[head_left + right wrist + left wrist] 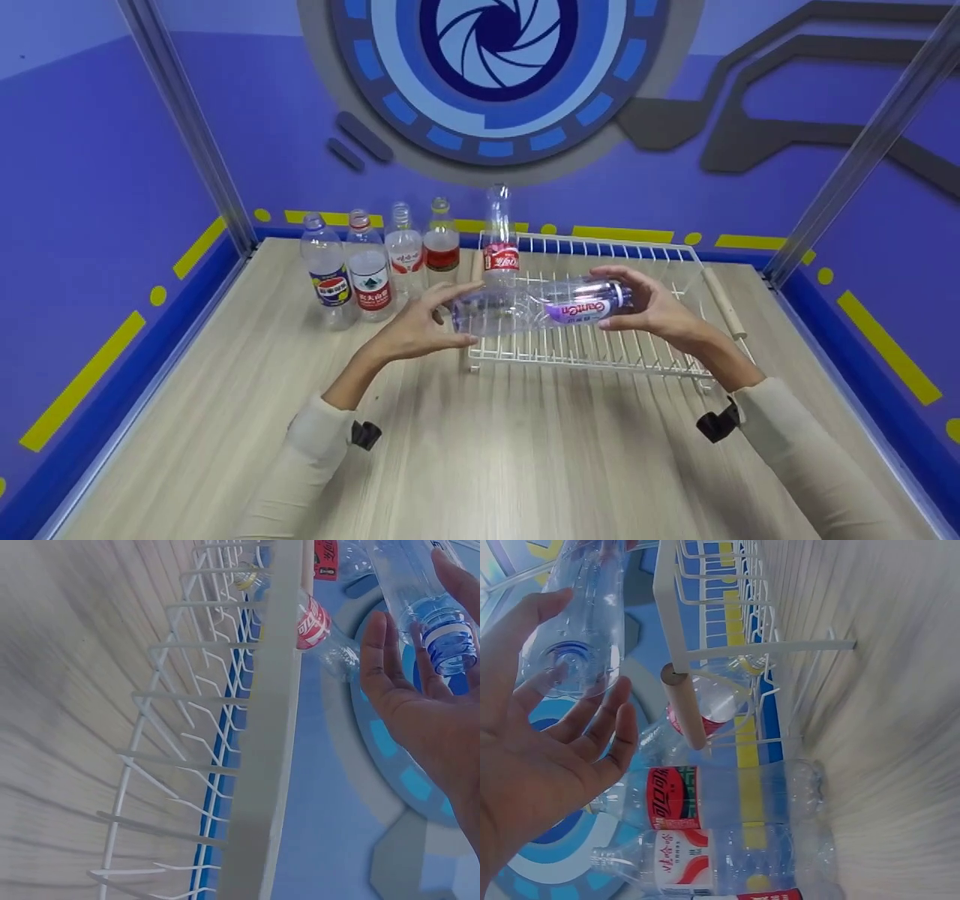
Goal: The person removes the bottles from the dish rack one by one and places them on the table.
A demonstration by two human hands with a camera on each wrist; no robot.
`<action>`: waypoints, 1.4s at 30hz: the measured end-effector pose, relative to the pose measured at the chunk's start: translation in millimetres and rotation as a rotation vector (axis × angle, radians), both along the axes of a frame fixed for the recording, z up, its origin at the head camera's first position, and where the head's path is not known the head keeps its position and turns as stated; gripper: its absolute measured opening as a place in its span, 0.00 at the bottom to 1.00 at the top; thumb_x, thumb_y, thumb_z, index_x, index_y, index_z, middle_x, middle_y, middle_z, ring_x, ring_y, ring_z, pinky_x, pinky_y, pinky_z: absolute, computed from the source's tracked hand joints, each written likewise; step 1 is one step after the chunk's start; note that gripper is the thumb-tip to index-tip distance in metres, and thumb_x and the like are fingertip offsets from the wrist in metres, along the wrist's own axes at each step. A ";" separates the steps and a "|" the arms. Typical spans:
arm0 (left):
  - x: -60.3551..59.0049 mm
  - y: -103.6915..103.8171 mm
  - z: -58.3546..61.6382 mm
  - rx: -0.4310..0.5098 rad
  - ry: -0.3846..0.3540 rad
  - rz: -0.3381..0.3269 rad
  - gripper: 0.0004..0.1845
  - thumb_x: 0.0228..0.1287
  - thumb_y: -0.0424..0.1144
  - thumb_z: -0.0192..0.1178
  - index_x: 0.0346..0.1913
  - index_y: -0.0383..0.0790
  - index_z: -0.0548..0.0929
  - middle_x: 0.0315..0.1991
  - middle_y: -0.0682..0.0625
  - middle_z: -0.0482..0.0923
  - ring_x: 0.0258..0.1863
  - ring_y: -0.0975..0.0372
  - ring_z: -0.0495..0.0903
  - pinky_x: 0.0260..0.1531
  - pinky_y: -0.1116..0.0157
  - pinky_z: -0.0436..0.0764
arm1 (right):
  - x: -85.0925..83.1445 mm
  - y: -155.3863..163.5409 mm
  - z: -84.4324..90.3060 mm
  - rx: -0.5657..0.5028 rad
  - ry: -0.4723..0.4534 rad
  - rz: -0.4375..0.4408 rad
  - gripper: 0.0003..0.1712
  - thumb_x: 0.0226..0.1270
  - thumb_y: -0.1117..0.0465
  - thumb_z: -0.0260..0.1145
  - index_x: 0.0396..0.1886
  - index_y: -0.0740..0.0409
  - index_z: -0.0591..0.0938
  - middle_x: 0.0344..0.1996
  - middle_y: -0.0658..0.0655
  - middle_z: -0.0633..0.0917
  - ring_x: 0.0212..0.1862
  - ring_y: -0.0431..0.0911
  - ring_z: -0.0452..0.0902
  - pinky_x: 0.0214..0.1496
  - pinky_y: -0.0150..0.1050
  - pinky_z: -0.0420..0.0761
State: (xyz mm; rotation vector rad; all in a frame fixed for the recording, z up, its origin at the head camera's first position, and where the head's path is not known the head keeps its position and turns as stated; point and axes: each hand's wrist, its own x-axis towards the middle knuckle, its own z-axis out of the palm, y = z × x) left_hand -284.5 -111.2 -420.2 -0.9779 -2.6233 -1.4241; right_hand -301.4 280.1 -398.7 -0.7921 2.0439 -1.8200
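Note:
A clear, empty plastic bottle (517,307) with a purple-and-white label lies sideways in the air above a white wire rack (592,366). My left hand (420,326) holds its base between thumb and fingers, as the left wrist view also shows. At the other end, my right hand (664,309) grips the bottle around the capless neck (452,645), which points right. Just behind the held bottle, a clear bottle with a red label (501,257) is set in the rack's left end, leaning slightly. Its lower part is partly hidden.
Left of the rack stand several uncapped bottles: one with a blue label (331,289), one with a white-and-red label (371,289), one with a red swirl label (407,261), and a red-and-black one (442,259). Wooden handles (724,302) flank the rack. Blue walls enclose the table.

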 end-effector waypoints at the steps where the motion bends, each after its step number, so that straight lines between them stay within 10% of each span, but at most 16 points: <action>1: 0.9 0.2 0.5 -0.017 0.014 0.006 0.41 0.56 0.45 0.76 0.74 0.51 0.72 0.58 0.42 0.78 0.51 0.52 0.77 0.51 0.46 0.81 | -0.3 -0.3 0.9 -0.001 0.003 0.005 0.47 0.55 0.82 0.69 0.74 0.54 0.68 0.66 0.56 0.75 0.58 0.48 0.80 0.52 0.43 0.87; 7: 2.8 0.9 -0.7 0.009 0.091 0.064 0.39 0.52 0.44 0.78 0.70 0.50 0.78 0.55 0.43 0.81 0.47 0.56 0.78 0.45 0.53 0.81 | -2.0 2.4 3.6 -0.010 -0.006 -0.024 0.50 0.57 0.79 0.71 0.78 0.53 0.64 0.68 0.63 0.72 0.60 0.48 0.80 0.55 0.44 0.86; 16: -1.4 -10.7 -9.5 0.201 0.077 0.215 0.39 0.49 0.40 0.81 0.68 0.49 0.80 0.64 0.46 0.80 0.55 0.55 0.77 0.49 0.56 0.80 | -7.9 34.7 2.8 -0.011 0.058 -0.093 0.44 0.65 0.77 0.66 0.79 0.58 0.61 0.65 0.49 0.78 0.63 0.45 0.80 0.57 0.39 0.85; 26: -2.8 -31.8 -13.5 0.607 -0.108 0.349 0.40 0.56 0.25 0.73 0.73 0.40 0.72 0.64 0.35 0.77 0.60 0.45 0.78 0.53 0.69 0.79 | -12.9 91.1 -1.5 0.027 0.074 -0.217 0.35 0.73 0.74 0.61 0.76 0.54 0.66 0.62 0.47 0.81 0.60 0.39 0.82 0.57 0.32 0.84; 42: 6.3 -64.0 -11.7 0.729 -0.262 0.423 0.36 0.62 0.28 0.68 0.66 0.46 0.59 0.67 0.42 0.67 0.63 0.52 0.74 0.52 0.70 0.81 | -17.5 159.9 -27.9 -0.013 0.049 -0.404 0.25 0.74 0.73 0.60 0.67 0.53 0.77 0.52 0.42 0.87 0.50 0.33 0.85 0.48 0.28 0.85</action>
